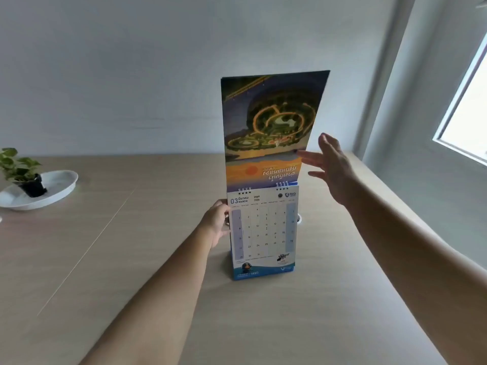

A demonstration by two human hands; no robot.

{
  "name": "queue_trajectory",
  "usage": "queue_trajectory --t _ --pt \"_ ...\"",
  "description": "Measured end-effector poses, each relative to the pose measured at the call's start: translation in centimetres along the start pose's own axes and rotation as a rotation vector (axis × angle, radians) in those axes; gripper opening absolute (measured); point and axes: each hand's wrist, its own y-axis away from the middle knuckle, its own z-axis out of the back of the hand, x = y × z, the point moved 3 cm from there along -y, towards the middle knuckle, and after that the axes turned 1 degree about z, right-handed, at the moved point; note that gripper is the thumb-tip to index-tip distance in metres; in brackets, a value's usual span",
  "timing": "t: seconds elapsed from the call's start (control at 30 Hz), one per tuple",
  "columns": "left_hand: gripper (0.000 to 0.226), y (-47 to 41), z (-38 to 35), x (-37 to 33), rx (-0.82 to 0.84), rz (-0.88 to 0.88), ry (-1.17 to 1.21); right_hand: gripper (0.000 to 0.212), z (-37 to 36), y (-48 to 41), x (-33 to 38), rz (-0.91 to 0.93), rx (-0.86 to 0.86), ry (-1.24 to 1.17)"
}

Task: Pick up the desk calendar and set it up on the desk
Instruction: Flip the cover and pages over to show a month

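Observation:
The desk calendar (263, 233) stands upright on the light wooden desk (131, 259), its March page facing me above a blue base. One picture page (268, 119) sticks straight up from the wire rings, its print upside down. My left hand (217, 223) grips the calendar's left edge just below the rings. My right hand (329, 167) is spread to the right of the raised page, its fingertips touching or nearly touching the page's right edge, and holds nothing.
A white shallow dish (50, 189) with a small potted plant (19, 167) stands at the far left of the desk. A pale wall runs behind the desk. A window (469, 119) is at the right, above the desk's right edge.

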Motion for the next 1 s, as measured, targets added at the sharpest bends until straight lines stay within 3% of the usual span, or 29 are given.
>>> queue_trajectory --t 0.1,0.2,0.27,0.4,0.57,0.77,1.0 --pt "0.021 -0.3 -0.4 0.0 -0.050 -0.088 -0.159 0.065 -1.1 -1.5 -1.7 -0.014 0.019 0.175" --pt "0.025 -0.5 -0.9 0.2 -0.083 -0.169 -0.259 0.069 -0.9 -1.6 -5.7 -0.066 0.098 0.516" --pt "0.023 -0.9 -1.0 0.4 -0.134 -0.197 -0.287 0.069 -0.3 -1.4 -7.8 -0.081 0.098 0.602" --pt "0.023 -1.2 -1.4 0.8 -0.169 -0.208 -0.309 0.066 1.1 -1.0 -9.6 -0.092 0.020 0.464" --pt "0.024 -1.9 -2.2 0.6 -0.121 -0.206 -0.373 0.041 2.4 2.1 -12.7 -0.060 -0.162 0.332" --pt "0.026 -2.5 -2.6 0.7 -0.107 -0.182 -0.384 0.048 1.9 6.2 -16.1 -0.150 -0.112 0.427" --pt "0.023 -2.4 -2.4 1.2 -0.204 -0.234 -0.411 0.040 1.9 6.5 -15.6 -0.173 -0.140 0.320"
